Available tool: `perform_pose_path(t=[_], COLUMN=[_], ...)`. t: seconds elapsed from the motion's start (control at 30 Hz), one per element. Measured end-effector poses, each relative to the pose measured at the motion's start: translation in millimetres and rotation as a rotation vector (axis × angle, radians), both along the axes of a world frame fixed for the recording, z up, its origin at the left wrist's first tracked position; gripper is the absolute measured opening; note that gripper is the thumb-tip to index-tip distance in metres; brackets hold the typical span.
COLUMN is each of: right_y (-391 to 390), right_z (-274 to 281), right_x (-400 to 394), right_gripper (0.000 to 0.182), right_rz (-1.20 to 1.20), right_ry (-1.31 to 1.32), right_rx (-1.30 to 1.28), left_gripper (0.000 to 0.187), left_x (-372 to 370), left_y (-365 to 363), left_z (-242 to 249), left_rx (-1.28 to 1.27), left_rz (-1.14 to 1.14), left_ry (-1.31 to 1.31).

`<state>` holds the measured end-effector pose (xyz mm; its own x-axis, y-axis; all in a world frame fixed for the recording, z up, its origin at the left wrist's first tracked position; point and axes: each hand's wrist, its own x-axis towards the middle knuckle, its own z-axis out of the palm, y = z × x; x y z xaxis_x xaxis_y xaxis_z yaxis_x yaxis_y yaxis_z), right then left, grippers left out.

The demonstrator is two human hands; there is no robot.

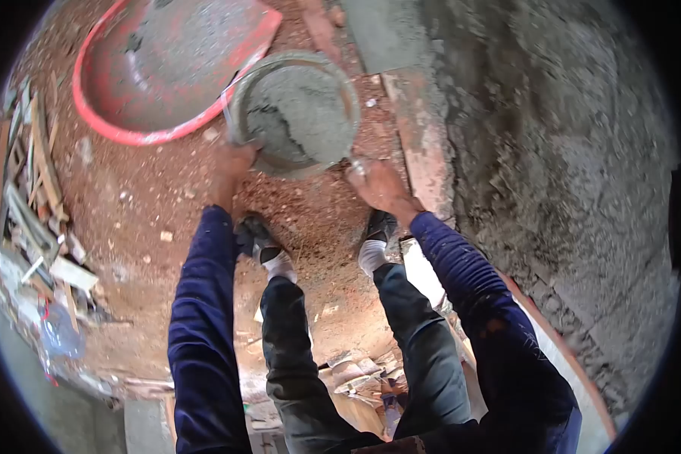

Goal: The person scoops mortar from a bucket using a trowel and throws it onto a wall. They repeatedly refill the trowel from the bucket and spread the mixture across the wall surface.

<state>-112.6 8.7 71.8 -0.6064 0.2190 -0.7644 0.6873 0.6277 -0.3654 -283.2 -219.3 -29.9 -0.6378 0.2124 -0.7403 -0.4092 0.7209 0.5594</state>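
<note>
A round basin (353, 113) of grey wet mortar (299, 106) is in front of my feet, a darker hollow showing in the mortar's near left part. My left hand (233, 163), somewhat blurred, is closed at the near left of its rim. On the near right, the fingers of my right hand (382, 184) are closed round the rim too. Hidden from view are the fingertips under the edge. Touching or just overlapping the basin's left side is a larger red tub (88, 102), smeared inside with grey mortar.
Scrap wood (44, 163) and a clear plastic bottle (62, 333) lie along the left. Reddish dirt ground (144, 204) surrounds my shoes. A rough grey cement surface (552, 151) fills the right side, edged by a pinkish strip (424, 140).
</note>
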Motion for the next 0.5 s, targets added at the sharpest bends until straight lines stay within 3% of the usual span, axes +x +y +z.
perform_pose_path(t=[0.03, 0.07, 0.13, 0.2, 0.23, 0.3, 0.37, 0.4, 0.5], right_y=[0, -3, -8, -18, -29, -41, -59, -71, -103], right_z=[12, 22, 20, 34, 59, 93, 126, 142, 190], right_x=[-1, 4, 20, 28, 24, 25, 30, 35, 58], right_gripper=[0.038, 0.039, 0.042, 0.045, 0.046, 0.047, 0.048, 0.045, 0.037], right_rz=[-0.048, -0.105, -0.086, -0.063, -0.105, -0.079, -0.060, -0.096, -0.198], right_ry=[-0.065, 0.006, 0.042, -0.003, -0.005, -0.055, -0.122, 0.014, 0.414], right_rx=[-0.069, -0.055, 0.090, 0.204, 0.209, 0.131, 0.039, -0.039, -0.265], left_gripper=[0.045, 0.046, 0.041, 0.045, 0.045, 0.027, 0.030, 0.032, 0.029], left_x=[-5, -5, -11, -5, 4, 26, 41, 47, 83], left_y=[4, -15, -8, -25, -20, -12, -73, -98, -103], left_z=[0, -26, -16, -59, -44, -5, -74, -99, 55], left_rx=[-0.069, 0.112, 0.379, 0.164, 0.170, 0.317, 0.195, 0.135, 0.222], left_rz=[0.042, -0.007, 0.235, 0.114, 0.094, 0.231, 0.143, 0.097, 0.425], left_ry=[-0.226, -0.329, -0.520, -0.375, -0.362, -0.188, -0.205, -0.215, -0.333])
